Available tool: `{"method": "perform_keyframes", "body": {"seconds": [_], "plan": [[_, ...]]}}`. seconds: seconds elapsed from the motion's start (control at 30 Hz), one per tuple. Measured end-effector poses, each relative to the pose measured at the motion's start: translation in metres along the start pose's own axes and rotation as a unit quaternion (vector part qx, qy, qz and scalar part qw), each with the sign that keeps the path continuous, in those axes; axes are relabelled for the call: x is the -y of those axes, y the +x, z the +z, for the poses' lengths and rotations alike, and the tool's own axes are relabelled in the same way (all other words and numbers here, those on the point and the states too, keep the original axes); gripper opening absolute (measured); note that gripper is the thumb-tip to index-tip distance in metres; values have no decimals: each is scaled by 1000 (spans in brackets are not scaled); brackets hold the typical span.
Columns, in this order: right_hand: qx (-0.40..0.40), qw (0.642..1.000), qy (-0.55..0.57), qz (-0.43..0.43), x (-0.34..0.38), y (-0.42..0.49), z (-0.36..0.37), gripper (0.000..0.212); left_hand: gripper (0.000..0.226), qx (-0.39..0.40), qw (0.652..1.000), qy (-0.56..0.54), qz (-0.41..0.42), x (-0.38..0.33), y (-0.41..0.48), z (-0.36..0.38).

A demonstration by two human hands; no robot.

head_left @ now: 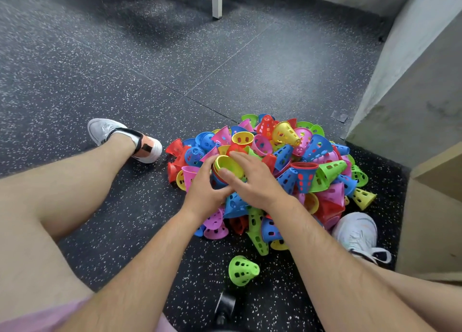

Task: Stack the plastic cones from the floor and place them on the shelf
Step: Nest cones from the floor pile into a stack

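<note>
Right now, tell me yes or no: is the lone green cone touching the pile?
No, the lone green cone lies apart from the pile, with bare floor between.

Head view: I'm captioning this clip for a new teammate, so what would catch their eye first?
The bright heap of plastic cones in red, blue, pink, green and yellow, piled on the dark speckled floor at centre right. Over its left part, the left hand and right hand together hold a yellow cone. One green cone lies alone on the floor, nearer the camera.
</note>
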State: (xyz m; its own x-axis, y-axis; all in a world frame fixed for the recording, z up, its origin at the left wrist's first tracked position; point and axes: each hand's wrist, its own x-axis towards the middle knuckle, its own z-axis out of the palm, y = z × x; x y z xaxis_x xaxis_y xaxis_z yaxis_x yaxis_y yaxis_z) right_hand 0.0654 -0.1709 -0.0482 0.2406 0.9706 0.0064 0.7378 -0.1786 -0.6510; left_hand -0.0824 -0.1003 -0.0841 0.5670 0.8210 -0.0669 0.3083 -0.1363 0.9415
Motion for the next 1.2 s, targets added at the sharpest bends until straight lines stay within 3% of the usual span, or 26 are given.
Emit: {"method": "perform_keyframes", "body": {"seconds": [0.17,0.33,0.5,0.67,0.87,1.1,1.2], "plan": [[-180,971,-130,87,-27,5,-5,49,83,7,1000,-9,-13,1,-4,3],[-83,947,-247,190,-47,3,-12,79,82,27,999,3,-19,3,-9,12],[-67,947,-248,191,-51,3,-8,74,86,36,999,4,-19,5,-12,16],[-96,962,-164,194,-47,5,-6,59,87,34,999,12,-27,6,-11,15],[-54,976,-65,202,-46,7,-17,53,81,34,999,7,-35,2,-13,13],[-143,973,42,175,-27,27,-65,51,73,7,999,-18,-32,-1,-12,8],[-129,974,111,150,-3,29,-62,50,72,-12,999,-27,-29,-4,-11,5]]}}
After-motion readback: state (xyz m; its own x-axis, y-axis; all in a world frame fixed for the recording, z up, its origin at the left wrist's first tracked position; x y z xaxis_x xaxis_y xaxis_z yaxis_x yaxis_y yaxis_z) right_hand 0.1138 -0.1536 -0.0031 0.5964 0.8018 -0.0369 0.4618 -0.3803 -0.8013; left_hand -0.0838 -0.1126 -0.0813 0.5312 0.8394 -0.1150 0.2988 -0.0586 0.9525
